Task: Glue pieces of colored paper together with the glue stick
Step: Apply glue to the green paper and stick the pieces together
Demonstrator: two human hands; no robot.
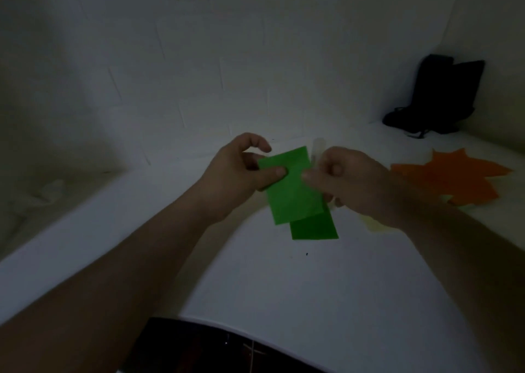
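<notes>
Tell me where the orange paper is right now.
In the head view, the orange paper lies flat on the white table, just beyond the right hand and nearer than the black bag.

a white table [255, 281] fills the lower half of the view, dimly lit, its left edge running diagonally up toward a pale tiled wall. taking the orange paper [451, 178] as our landmark: it lies flat on the table's right side, cut in a spiky, leaf-like shape. just below and left of it, a pale yellow paper [375, 225] shows on the surface, mostly covered. well beyond the orange paper, in the far right corner, a black bag [437, 97] sits slumped against the wall, straps trailing onto the tabletop. far left of the orange paper and nearer, a tiny dark speck [306, 254] marks the white surface.
</notes>
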